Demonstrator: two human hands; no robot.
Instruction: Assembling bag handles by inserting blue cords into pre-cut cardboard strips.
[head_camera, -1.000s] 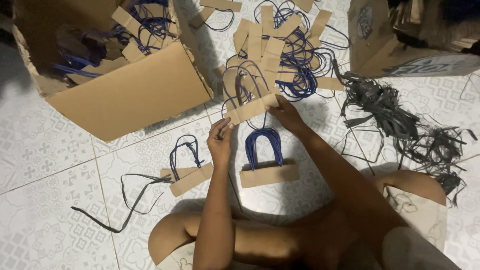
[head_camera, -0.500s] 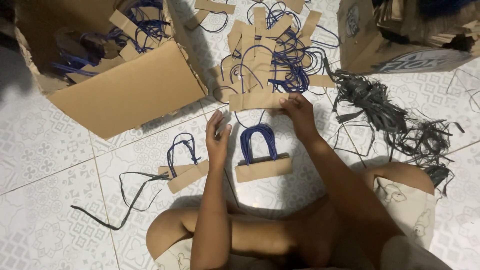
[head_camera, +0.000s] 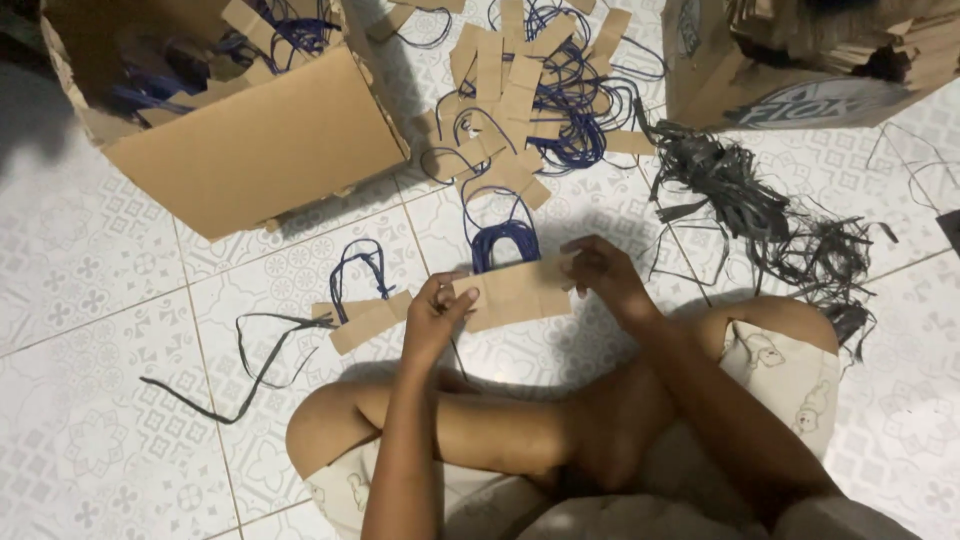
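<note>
Leftmost, an open cardboard box (head_camera: 250, 150) lies tipped on the tiled floor (head_camera: 90, 300), more strips and blue cord inside. Below it a loose dark cord (head_camera: 240, 360) trails across the tiles, and beside that rests a finished cardboard strip with blue cord loops (head_camera: 365, 300).

Left hand (head_camera: 435, 315): fingers closed in a pinch on the left end of the stack of cardboard strips (head_camera: 512, 290), thumb on top, forearm rising straight from the lap.

Stack held level just above the floor, between both hands, with its blue cord loops (head_camera: 505, 240) fanning away from the person. Judged light; the card stiff enough to hold flat but easy to crease; cords limp and prone to tangle. Best held by the card ends, as now, not by the loops.

Right hand (head_camera: 600, 272): fingers curled shut on the right end, wrist bent inward, forearm angling in from the right knee.

Beyond, a heap of cardboard strips and blue cords (head_camera: 530, 100). Further right, a pile of dark shredded strands (head_camera: 760, 210), then a second box (head_camera: 800, 70) at the top edge.
</note>
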